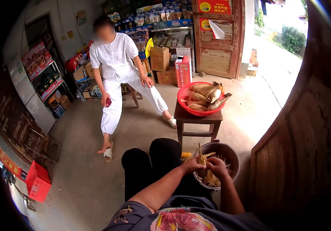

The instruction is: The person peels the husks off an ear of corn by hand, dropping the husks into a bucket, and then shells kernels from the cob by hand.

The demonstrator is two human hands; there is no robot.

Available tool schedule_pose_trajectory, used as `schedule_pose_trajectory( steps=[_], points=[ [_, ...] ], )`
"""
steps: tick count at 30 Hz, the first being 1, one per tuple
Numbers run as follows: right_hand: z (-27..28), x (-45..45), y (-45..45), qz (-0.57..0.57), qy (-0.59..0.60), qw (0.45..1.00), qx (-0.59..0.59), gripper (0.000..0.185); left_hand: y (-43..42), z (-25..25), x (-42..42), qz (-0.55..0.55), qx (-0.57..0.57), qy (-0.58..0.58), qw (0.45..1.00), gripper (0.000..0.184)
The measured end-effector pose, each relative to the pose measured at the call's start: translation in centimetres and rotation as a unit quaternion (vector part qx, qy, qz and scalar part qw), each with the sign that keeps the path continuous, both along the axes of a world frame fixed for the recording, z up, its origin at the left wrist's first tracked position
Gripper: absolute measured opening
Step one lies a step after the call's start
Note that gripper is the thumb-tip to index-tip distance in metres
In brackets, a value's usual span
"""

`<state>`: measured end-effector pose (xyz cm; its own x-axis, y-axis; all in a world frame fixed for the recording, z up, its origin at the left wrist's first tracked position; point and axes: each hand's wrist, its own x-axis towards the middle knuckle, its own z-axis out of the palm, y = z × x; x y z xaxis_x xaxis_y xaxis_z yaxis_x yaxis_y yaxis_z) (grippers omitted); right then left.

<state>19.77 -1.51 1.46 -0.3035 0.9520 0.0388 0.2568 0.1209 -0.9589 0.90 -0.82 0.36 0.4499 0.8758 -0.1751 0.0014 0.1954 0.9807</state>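
Observation:
An ear of corn (201,158) with its husk partly pulled apart is upright between my hands, above a metal basin (233,153). My left hand (191,165) is closed around the ear's lower part. At its right side, the fingers of my right hand (217,168) pinch the husk. Stripped husks (211,180) lie inside the basin. A bare yellow cob (186,154) shows just left of the basin, beside my knee. Beyond it, a red plastic basket (181,101) holds several ears of corn in dry husks (204,89).
The basket rests on a wooden stool (196,118). Facing me, a person in white (115,57) sits with a dark red object in one hand. A wooden door (288,154) stands close on my right. Cartons (160,58) and stocked shelves (169,19) line the back; a red crate (38,181) is at left.

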Motion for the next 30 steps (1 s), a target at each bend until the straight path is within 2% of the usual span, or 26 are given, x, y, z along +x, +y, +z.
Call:
schedule_pose_trajectory(
  steps=[2, 7, 9, 13, 15, 16, 18, 22, 23, 27, 28, 29, 30],
  points=[
    [-1.6, 0.2, 0.2, 0.003, 0.002, 1.000, 0.000, 0.009, 0.0, 0.0, -0.1, -0.001, -0.008, -0.005, 1.000, 0.052],
    [-0.3, 0.3, -0.5, -0.009, -0.012, 0.999, 0.033, 0.012, -0.4, 0.8, 0.1, -0.011, 0.001, -0.014, 1.000, 0.055],
    [0.1, 0.2, -0.5, -0.043, -0.069, 0.994, 0.075, 0.015, -0.5, 0.8, 0.2, -0.028, 0.015, 0.035, 0.999, 0.059],
    [0.8, 0.2, -0.4, -0.038, -0.113, 0.990, 0.072, 0.015, -0.6, 0.6, 0.6, -0.038, 0.026, -0.009, 0.999, 0.062],
    [0.6, -0.1, -0.4, -0.068, -0.030, 0.997, 0.014, 0.016, -0.5, 0.4, 0.6, -0.040, 0.008, -0.041, 0.998, 0.060],
    [0.2, -0.3, -0.4, -0.069, -0.029, 0.997, 0.013, 0.016, -0.5, 0.3, 0.7, -0.041, 0.008, -0.039, 0.998, 0.060],
    [-1.0, -0.8, -0.4, -0.098, 0.046, 0.994, 0.006, 0.013, -0.5, 0.0, 0.8, -0.031, 0.030, 0.004, 0.999, 0.057],
    [-2.9, -1.3, 0.0, -0.098, 0.112, 0.988, -0.049, 0.008, -0.4, -0.1, 0.8, -0.029, 0.045, 0.041, 0.998, 0.055],
    [-3.5, -1.5, 0.3, -0.104, 0.145, 0.981, -0.073, 0.003, -0.4, -0.2, 0.9, -0.029, 0.053, 0.048, 0.997, 0.055],
    [-6.3, -0.6, 0.9, -0.147, 0.229, 0.950, -0.151, 0.010, -1.2, 1.1, 0.8, -0.057, 0.049, 0.041, 0.996, 0.053],
    [-6.5, 0.0, 0.9, -0.141, 0.313, 0.924, -0.166, 0.012, -1.4, 1.4, 0.8, -0.047, 0.053, 0.041, 0.997, 0.052],
    [-6.7, 0.4, 1.1, -0.166, 0.332, 0.904, -0.213, 0.010, -1.5, 1.4, 0.8, -0.038, 0.059, 0.042, 0.997, 0.052],
    [-6.6, 0.7, 1.3, -0.175, 0.312, 0.911, -0.208, 0.011, -1.2, 0.6, 0.9, -0.023, 0.078, 0.010, 0.997, 0.051]
  ],
)
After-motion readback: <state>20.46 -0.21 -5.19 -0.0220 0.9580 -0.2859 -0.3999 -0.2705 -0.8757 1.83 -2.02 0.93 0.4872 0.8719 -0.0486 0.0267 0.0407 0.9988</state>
